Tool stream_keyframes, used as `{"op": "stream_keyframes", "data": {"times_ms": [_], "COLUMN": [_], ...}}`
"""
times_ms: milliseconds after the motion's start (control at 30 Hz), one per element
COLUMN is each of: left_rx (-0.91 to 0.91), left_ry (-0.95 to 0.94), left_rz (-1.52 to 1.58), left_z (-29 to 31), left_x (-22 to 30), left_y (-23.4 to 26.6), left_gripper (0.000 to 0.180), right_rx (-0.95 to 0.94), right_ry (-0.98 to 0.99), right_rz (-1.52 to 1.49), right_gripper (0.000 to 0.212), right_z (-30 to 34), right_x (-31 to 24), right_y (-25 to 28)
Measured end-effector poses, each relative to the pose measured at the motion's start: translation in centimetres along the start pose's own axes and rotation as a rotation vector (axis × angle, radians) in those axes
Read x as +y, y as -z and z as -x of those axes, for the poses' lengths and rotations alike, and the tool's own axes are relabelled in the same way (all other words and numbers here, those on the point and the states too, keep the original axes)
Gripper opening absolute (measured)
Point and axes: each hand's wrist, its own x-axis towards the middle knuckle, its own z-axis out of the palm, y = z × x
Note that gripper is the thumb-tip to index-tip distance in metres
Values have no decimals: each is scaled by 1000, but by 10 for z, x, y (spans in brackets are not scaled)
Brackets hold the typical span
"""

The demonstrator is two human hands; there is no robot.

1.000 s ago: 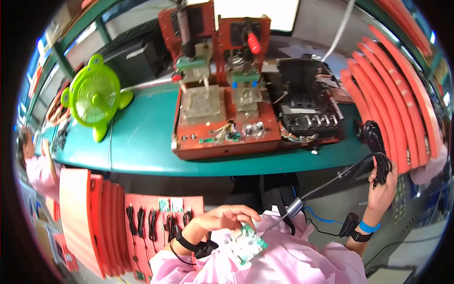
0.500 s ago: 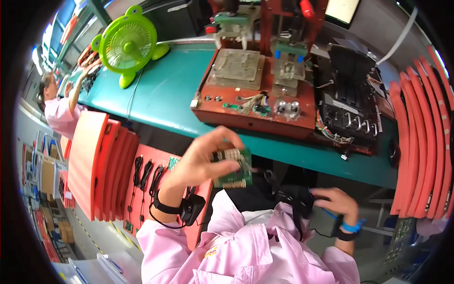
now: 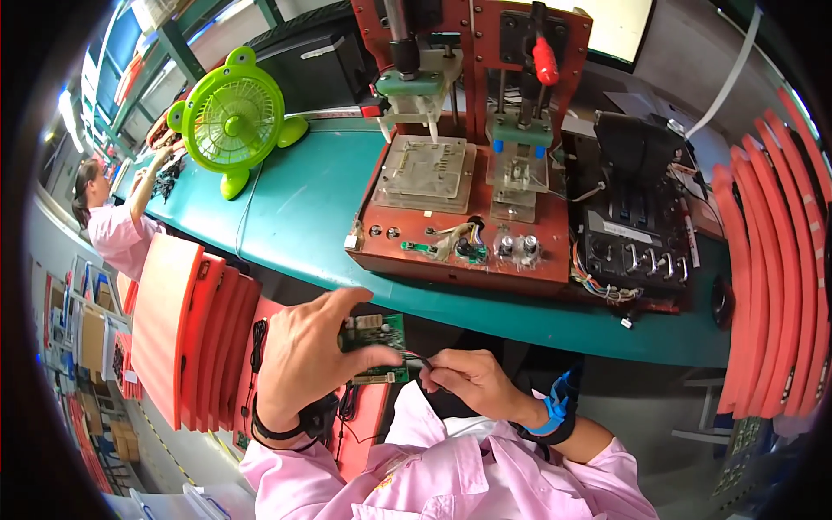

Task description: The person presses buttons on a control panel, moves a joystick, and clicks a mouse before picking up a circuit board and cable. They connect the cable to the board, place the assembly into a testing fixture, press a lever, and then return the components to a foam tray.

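Note:
My left hand (image 3: 299,355) is closed on a green circuit board (image 3: 392,333), thumb across its face and fingers along the far edge. The board is in front of the bench's near edge, with pale connectors and small parts on it. A thin dark and reddish cable (image 3: 417,356) runs from the board's right side into my right hand (image 3: 475,381). That hand pinches the cable between thumb and fingers, close beside the board. Whether the cable is plugged into the board cannot be made out.
On the green bench (image 3: 303,208) stand a red press fixture (image 3: 390,256), a black device (image 3: 620,247) with handles and wires, and a green fan (image 3: 227,130). Red foam trays are stacked at left (image 3: 156,329) and right (image 3: 763,286). Another person (image 3: 117,230) works at far left.
My right hand has come in from the right and now pinches the cable beside the board. My left hand and the board have moved left and lower in the view.

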Motion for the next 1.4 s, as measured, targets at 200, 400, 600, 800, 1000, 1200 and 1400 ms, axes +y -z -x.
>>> {"op": "stream_keyframes", "data": {"times_ms": [200, 400, 600, 800, 1000, 1200, 1400], "left_rx": [-77, -125, 6, 185, 49, -192, -266], "left_ry": [-4, -2, -203, -298, -447, -472, -448], "left_rz": [-166, 66, 123, 103, 230, 168, 223], "left_z": [9, -2, -32, -106, -166, -179, -187], "left_x": [-3, -13, -32, -68, -82, -76, -82], "left_y": [10, -10, -9, -5, -24, -24, -27], "left_gripper": [61, 62, 60, 56, 39, 37, 35], "right_rx": [121, 132, -29, -258, -104, -80, -92], "right_ry": [61, 84, -247, -30, -146, -197, -185], "right_rz": [104, 111, -475, -154, -642, -626, -730], "right_gripper": [11, 12, 21, 42, 43, 41, 42], "right_z": [-11, -15, -19, -31, -44, -47, -50], "right_x": [0, -3, 1, 14, 0, 3, 5], "right_y": [-8, -8, -5, 0, -10, -8, -16]}}
